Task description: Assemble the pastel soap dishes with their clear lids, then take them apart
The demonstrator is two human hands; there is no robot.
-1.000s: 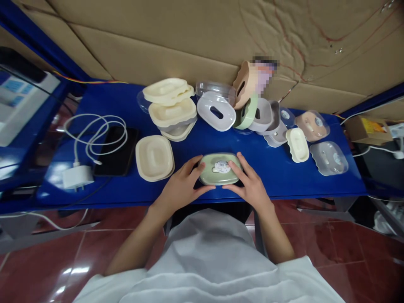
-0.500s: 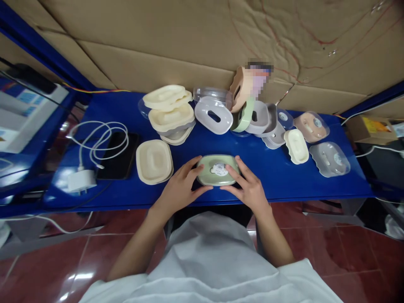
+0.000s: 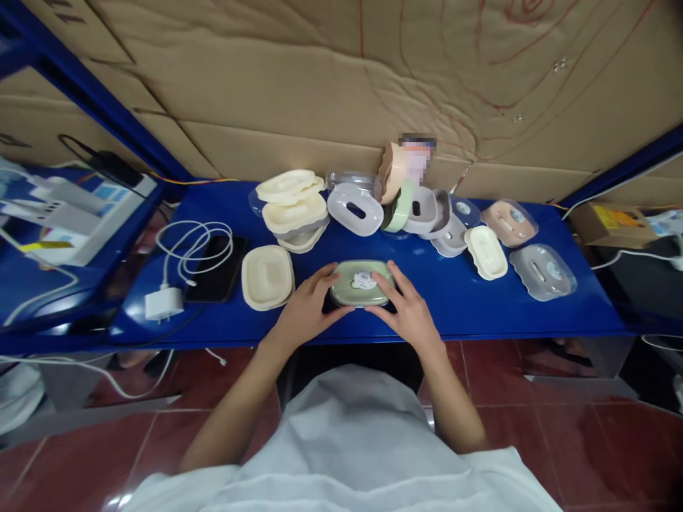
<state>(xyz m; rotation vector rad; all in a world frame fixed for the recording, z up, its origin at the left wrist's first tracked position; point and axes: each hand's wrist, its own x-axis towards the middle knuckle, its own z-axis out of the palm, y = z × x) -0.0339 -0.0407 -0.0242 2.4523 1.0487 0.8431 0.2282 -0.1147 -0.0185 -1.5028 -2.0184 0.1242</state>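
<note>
A green soap dish (image 3: 346, 286) with a clear cover and a white sticker lies near the front edge of the blue table. My left hand (image 3: 309, 302) grips its left end, thumb along the near side and fingers on top and far side. Around the right end my right hand (image 3: 408, 306) is closed, with one finger on the cover beside the sticker. Left of my left hand sits a small stack of cream trays (image 3: 267, 277). Behind the green dish a pale lilac dish (image 3: 341, 210) with a dark slot leans tilted.
Cream and grey trays (image 3: 293, 213) are piled at the back left. Grey and lilac pieces (image 3: 448, 235), a cream tray (image 3: 485, 252) and covered dishes (image 3: 541, 272) stand on the right. At the left lie a phone (image 3: 216, 270) and a white charger (image 3: 164, 303) with its cable.
The camera view has shifted, so the table's things appear displaced. Both hands keep their hold on the green soap dish, which stays in much the same place.
</note>
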